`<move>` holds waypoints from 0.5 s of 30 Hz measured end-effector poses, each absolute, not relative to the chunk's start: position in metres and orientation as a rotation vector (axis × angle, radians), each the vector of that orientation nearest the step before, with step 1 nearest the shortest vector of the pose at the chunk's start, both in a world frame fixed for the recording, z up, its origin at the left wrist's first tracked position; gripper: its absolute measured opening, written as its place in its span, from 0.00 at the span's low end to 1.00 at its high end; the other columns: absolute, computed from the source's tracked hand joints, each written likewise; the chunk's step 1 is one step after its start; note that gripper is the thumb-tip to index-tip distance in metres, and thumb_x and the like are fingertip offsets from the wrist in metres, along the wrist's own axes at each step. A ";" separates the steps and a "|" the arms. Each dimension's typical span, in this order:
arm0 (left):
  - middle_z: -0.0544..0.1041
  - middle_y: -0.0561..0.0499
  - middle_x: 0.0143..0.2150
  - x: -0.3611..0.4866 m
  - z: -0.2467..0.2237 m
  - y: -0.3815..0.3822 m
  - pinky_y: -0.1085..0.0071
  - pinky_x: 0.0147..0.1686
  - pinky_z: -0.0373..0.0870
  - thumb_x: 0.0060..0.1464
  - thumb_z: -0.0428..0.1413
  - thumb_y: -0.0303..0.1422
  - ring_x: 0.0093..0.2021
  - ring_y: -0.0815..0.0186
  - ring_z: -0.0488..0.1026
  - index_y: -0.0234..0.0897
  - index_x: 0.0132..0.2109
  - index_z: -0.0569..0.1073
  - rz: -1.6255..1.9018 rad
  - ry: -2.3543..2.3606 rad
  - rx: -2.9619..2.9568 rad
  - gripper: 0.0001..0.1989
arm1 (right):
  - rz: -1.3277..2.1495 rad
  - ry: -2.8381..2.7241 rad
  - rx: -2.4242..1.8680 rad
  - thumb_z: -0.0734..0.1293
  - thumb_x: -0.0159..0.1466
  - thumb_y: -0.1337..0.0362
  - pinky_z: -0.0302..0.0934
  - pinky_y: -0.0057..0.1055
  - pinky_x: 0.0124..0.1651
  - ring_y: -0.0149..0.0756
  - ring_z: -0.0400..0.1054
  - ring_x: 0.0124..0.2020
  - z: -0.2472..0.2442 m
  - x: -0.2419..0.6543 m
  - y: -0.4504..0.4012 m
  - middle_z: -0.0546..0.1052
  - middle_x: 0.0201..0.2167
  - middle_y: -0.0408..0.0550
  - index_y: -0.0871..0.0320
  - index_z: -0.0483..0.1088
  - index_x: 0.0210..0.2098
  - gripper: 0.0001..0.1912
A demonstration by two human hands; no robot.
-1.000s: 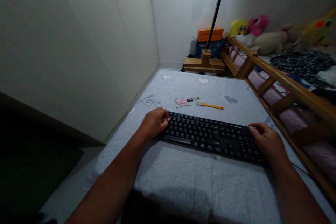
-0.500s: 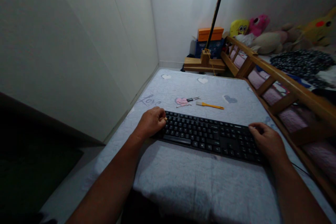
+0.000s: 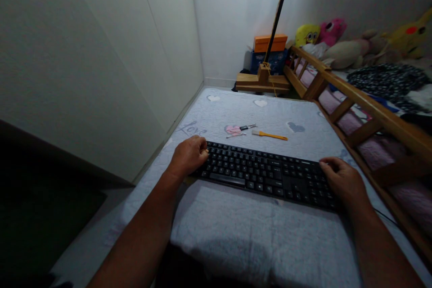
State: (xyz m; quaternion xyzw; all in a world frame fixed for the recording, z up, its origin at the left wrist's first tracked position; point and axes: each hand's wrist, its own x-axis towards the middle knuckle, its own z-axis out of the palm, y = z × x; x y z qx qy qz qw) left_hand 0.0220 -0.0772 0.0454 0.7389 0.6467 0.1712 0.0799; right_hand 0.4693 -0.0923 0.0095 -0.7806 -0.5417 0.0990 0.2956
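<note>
A black keyboard (image 3: 249, 171) lies across the bed in front of me. My left hand (image 3: 189, 155) is closed at its left end, fingers curled over the leftmost keys. A small yellowish bit shows at those fingertips, and a tan patch peeks out under the wrist; I cannot make out what it is. At the other end, my right hand (image 3: 344, 180) grips the keyboard's right edge between thumb and fingers. Beyond the keyboard lie a yellow-handled brush (image 3: 272, 135), a small black-and-silver tool (image 3: 248, 128) and some thin cotton swabs (image 3: 236, 135).
The bed has a pale blue quilted cover (image 3: 229, 220). A white wardrobe (image 3: 118, 54) stands along the left, and a wooden bed rail (image 3: 378, 112) runs along the right with plush toys behind it. A wooden stand (image 3: 263, 82) and an orange box (image 3: 270, 43) are at the far end.
My left hand has slid a little to the left, uncovering more of the keyboard's left keys. The right hand and the keyboard have stayed in place.
</note>
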 end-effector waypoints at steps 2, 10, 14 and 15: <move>0.74 0.50 0.33 0.020 0.046 -0.077 0.68 0.32 0.60 0.53 0.56 0.28 0.33 0.63 0.70 0.39 0.32 0.71 0.499 1.977 2.227 0.03 | 0.263 -1.449 -2.060 0.62 0.52 0.46 0.64 0.41 0.40 0.46 0.72 0.32 0.009 0.470 -0.093 0.78 0.29 0.49 0.53 0.75 0.31 0.19; 0.74 0.51 0.33 0.026 0.045 -0.078 0.69 0.34 0.62 0.54 0.56 0.27 0.33 0.64 0.70 0.38 0.32 0.71 0.641 1.920 2.239 0.03 | 0.268 -1.461 -2.063 0.62 0.52 0.47 0.64 0.42 0.40 0.47 0.72 0.33 0.010 0.470 -0.093 0.78 0.30 0.49 0.53 0.75 0.32 0.19; 0.74 0.51 0.35 0.034 0.041 -0.079 0.69 0.35 0.64 0.56 0.56 0.27 0.34 0.65 0.71 0.38 0.34 0.72 0.714 1.732 2.269 0.04 | 0.259 -1.466 -2.060 0.62 0.52 0.47 0.64 0.40 0.38 0.45 0.72 0.31 0.007 0.471 -0.092 0.78 0.28 0.48 0.53 0.75 0.32 0.19; 0.74 0.51 0.35 0.036 0.040 -0.080 0.69 0.35 0.64 0.56 0.56 0.26 0.34 0.65 0.71 0.38 0.34 0.73 0.713 1.694 2.278 0.04 | 0.252 -1.469 -2.047 0.63 0.52 0.47 0.64 0.40 0.37 0.45 0.71 0.31 0.006 0.472 -0.092 0.78 0.28 0.48 0.53 0.76 0.32 0.19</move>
